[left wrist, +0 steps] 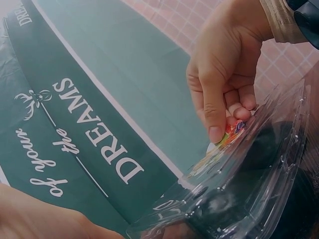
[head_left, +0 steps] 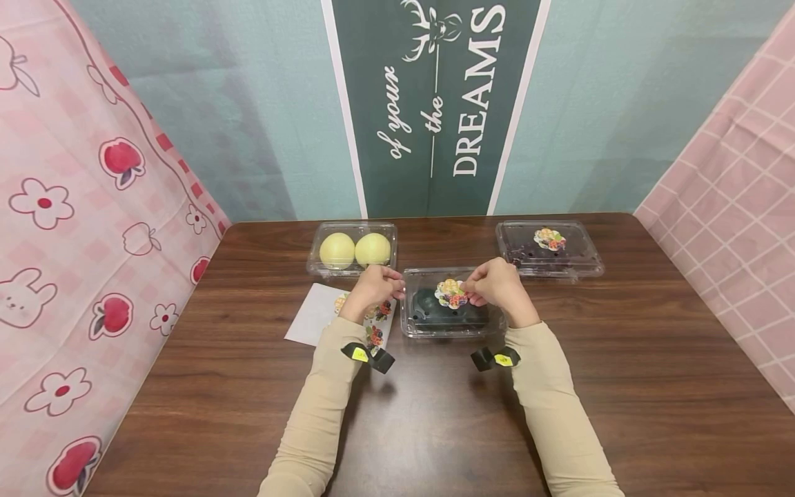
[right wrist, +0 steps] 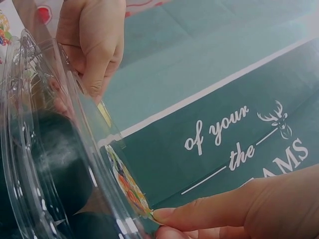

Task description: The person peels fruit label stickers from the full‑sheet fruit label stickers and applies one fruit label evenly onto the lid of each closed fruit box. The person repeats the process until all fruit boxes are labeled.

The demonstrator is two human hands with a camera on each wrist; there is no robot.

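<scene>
A clear plastic clamshell box (head_left: 415, 330) with dark, rounded contents (head_left: 428, 304) stands in the middle of the table. My left hand (head_left: 375, 288) grips its left rim, thumb on top, as the right wrist view shows. Over the lid, my right hand (head_left: 497, 284) pinches the right edge of a scalloped sticker (head_left: 450, 293) printed with fruit. That sticker (right wrist: 124, 181) lies along the lid in the right wrist view; whether all of it touches the plastic I cannot tell. Partly under my left forearm is a white sticker sheet (head_left: 310, 317) with several fruit stickers.
Behind my left hand stands a clear box (head_left: 313, 266) holding two pale yellow round fruits (head_left: 337, 250). At the back right, another clear box (head_left: 586, 266) with dark contents bears a similar sticker (head_left: 550, 239) on its lid. Fabric hangings border the wooden table (head_left: 621, 386).
</scene>
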